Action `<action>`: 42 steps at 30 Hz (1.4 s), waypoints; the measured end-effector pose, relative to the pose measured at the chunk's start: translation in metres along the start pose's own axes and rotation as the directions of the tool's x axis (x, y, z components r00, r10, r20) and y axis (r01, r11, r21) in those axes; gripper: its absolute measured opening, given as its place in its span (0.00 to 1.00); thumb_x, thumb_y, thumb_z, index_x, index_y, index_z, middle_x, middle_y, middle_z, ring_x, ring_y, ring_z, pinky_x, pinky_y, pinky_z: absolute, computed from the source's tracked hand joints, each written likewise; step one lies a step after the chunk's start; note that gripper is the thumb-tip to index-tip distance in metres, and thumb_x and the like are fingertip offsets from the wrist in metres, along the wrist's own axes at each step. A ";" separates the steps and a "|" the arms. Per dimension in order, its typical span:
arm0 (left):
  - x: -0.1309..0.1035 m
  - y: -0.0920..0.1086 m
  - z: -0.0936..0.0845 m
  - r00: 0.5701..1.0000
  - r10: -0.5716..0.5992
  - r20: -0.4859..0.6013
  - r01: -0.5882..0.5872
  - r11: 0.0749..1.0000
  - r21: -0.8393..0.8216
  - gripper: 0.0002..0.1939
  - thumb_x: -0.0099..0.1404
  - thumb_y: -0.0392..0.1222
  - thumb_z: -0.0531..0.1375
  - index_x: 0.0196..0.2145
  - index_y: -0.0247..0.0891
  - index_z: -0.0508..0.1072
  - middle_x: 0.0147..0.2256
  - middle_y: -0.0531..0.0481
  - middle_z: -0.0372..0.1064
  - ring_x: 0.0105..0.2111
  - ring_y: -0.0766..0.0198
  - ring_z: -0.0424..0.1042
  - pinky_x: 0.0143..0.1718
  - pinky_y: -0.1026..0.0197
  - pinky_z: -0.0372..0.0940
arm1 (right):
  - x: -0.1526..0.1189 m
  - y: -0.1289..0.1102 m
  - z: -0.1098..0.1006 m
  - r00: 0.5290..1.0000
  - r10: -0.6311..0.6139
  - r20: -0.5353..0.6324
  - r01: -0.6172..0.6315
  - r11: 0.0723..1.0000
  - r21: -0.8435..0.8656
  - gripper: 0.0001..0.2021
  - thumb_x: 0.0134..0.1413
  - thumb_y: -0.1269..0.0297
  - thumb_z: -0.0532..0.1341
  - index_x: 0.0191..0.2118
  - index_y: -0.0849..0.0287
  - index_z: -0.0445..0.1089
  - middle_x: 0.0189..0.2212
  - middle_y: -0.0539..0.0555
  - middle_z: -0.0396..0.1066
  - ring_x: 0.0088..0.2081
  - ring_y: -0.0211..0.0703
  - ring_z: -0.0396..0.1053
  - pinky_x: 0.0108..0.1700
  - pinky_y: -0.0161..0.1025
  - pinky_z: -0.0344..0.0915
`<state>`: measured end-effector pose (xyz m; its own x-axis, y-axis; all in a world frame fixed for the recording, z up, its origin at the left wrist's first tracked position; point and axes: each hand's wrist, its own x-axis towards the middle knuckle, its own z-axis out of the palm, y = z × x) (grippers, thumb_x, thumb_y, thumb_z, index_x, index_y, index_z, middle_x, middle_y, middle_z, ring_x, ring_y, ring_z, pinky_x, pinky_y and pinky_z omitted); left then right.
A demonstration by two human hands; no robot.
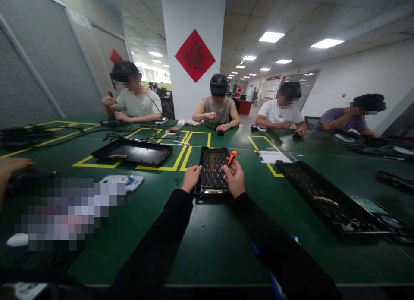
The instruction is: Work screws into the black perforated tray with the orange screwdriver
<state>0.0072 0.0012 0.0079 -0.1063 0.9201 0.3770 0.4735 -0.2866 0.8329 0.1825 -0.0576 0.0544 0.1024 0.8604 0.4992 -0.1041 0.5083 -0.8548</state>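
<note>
A black rectangular tray [211, 168] lies on the green table in front of me, with rows of small pale marks or parts inside and a light strip at its near end. My left hand [192, 178] grips the tray's left edge. In my right hand [235, 177], at the tray's right side, is a screwdriver [232, 159] with an orange and black handle. Its shaft slants down into the tray; what the tip touches is too small to tell.
Black trays lie at the left [152, 153] and right [323, 196]. A paper sheet [273, 157] sits beyond the right one. Cables [126, 134] run across the left side. Several people sit opposite; another hand [14, 166] reaches in at far left.
</note>
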 end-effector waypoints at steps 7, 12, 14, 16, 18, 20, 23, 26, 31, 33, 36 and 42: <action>0.001 -0.002 0.000 1.000 0.016 -0.019 -0.016 1.000 0.024 0.20 0.59 0.50 0.48 0.15 0.36 0.56 0.15 0.56 0.52 0.19 0.69 0.53 0.22 0.65 0.46 | 0.001 0.001 0.001 1.000 0.012 -0.009 -0.012 1.000 -0.003 0.16 0.49 0.61 0.58 0.45 0.58 0.60 0.29 0.50 0.67 0.19 0.30 0.59 0.19 0.28 0.57; 0.000 0.000 0.000 1.000 0.009 -0.013 -0.009 1.000 0.010 0.20 0.59 0.50 0.48 0.14 0.36 0.55 0.15 0.56 0.51 0.19 0.69 0.53 0.23 0.65 0.46 | 0.001 0.000 0.001 1.000 0.010 -0.003 -0.010 1.000 -0.009 0.16 0.48 0.62 0.58 0.44 0.58 0.60 0.28 0.50 0.66 0.18 0.29 0.58 0.19 0.28 0.56; 0.000 0.001 0.000 1.000 0.002 -0.014 -0.002 1.000 0.002 0.20 0.59 0.50 0.48 0.14 0.36 0.55 0.15 0.56 0.51 0.19 0.69 0.53 0.23 0.65 0.46 | 0.001 0.000 0.000 1.000 0.016 -0.007 -0.016 1.000 -0.013 0.16 0.48 0.61 0.58 0.44 0.58 0.61 0.27 0.50 0.67 0.18 0.29 0.58 0.18 0.28 0.56; 0.000 0.002 -0.001 1.000 -0.006 -0.016 0.006 1.000 0.001 0.20 0.58 0.50 0.48 0.14 0.36 0.55 0.15 0.56 0.51 0.19 0.70 0.53 0.23 0.65 0.46 | 0.001 0.000 0.000 1.000 0.016 -0.016 -0.016 1.000 -0.018 0.16 0.48 0.61 0.58 0.44 0.58 0.61 0.28 0.50 0.67 0.18 0.29 0.58 0.18 0.28 0.56; -0.001 0.003 -0.001 1.000 -0.007 -0.017 0.007 1.000 0.005 0.20 0.58 0.50 0.48 0.14 0.36 0.56 0.14 0.56 0.52 0.19 0.70 0.53 0.23 0.65 0.46 | 0.001 0.000 0.000 1.000 0.012 -0.021 -0.012 1.000 -0.019 0.16 0.48 0.61 0.58 0.44 0.58 0.60 0.28 0.50 0.67 0.18 0.29 0.58 0.18 0.28 0.56; -0.001 0.003 -0.001 1.000 -0.005 -0.014 0.006 1.000 0.011 0.20 0.58 0.50 0.48 0.14 0.36 0.56 0.15 0.56 0.52 0.19 0.70 0.53 0.23 0.65 0.46 | 0.001 0.001 0.000 1.000 0.013 -0.017 -0.013 1.000 -0.016 0.17 0.48 0.61 0.58 0.45 0.58 0.60 0.27 0.50 0.67 0.18 0.29 0.58 0.18 0.28 0.56; 0.000 0.002 -0.001 1.000 0.001 -0.006 -0.001 1.000 0.008 0.20 0.59 0.50 0.48 0.14 0.36 0.56 0.15 0.56 0.52 0.19 0.69 0.53 0.23 0.65 0.46 | 0.002 0.002 0.000 0.999 0.023 -0.027 -0.023 1.000 -0.014 0.17 0.48 0.60 0.58 0.45 0.58 0.60 0.28 0.50 0.67 0.18 0.29 0.58 0.18 0.28 0.57; 0.000 0.000 0.000 1.000 0.010 -0.004 -0.010 1.000 0.005 0.20 0.59 0.50 0.48 0.15 0.36 0.56 0.15 0.56 0.52 0.19 0.69 0.53 0.23 0.65 0.47 | 0.003 0.005 -0.001 0.998 0.037 -0.041 -0.038 0.999 -0.018 0.18 0.48 0.60 0.58 0.46 0.58 0.60 0.29 0.50 0.68 0.18 0.29 0.58 0.18 0.28 0.56; 0.000 0.000 -0.001 1.000 0.014 0.006 -0.014 0.999 0.032 0.20 0.60 0.49 0.48 0.15 0.36 0.56 0.15 0.56 0.52 0.19 0.70 0.54 0.23 0.65 0.47 | 0.003 0.007 -0.002 0.999 0.031 -0.042 -0.032 0.999 -0.016 0.18 0.48 0.60 0.58 0.46 0.59 0.60 0.28 0.50 0.68 0.18 0.29 0.58 0.17 0.28 0.56; 0.000 0.001 -0.001 1.000 0.012 0.004 -0.013 0.999 0.048 0.20 0.60 0.49 0.48 0.14 0.36 0.56 0.15 0.56 0.52 0.19 0.70 0.54 0.23 0.65 0.47 | 0.003 0.006 -0.002 0.999 0.025 -0.040 -0.025 1.000 -0.011 0.18 0.48 0.60 0.58 0.46 0.59 0.60 0.28 0.50 0.67 0.19 0.30 0.59 0.18 0.28 0.56; 0.000 0.002 -0.001 1.000 0.012 0.001 -0.012 0.999 0.045 0.21 0.60 0.49 0.48 0.14 0.36 0.55 0.15 0.56 0.51 0.19 0.70 0.53 0.23 0.65 0.46 | 0.002 0.005 -0.001 0.999 0.019 -0.039 -0.019 1.000 -0.013 0.18 0.48 0.61 0.58 0.45 0.58 0.60 0.29 0.51 0.67 0.19 0.29 0.59 0.18 0.28 0.57; 0.000 0.000 -0.001 1.000 0.023 -0.002 -0.023 0.999 0.029 0.20 0.59 0.49 0.48 0.14 0.37 0.56 0.15 0.55 0.53 0.19 0.69 0.54 0.23 0.64 0.47 | 0.000 0.003 0.000 0.999 0.034 -0.010 -0.034 0.999 -0.002 0.17 0.46 0.59 0.59 0.44 0.57 0.62 0.27 0.49 0.67 0.18 0.29 0.58 0.19 0.29 0.58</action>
<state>0.0062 0.0013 0.0082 -0.0969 0.9128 0.3968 0.5008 -0.2998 0.8120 0.1821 -0.0556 0.0520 0.1090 0.8769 0.4681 -0.1055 0.4784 -0.8718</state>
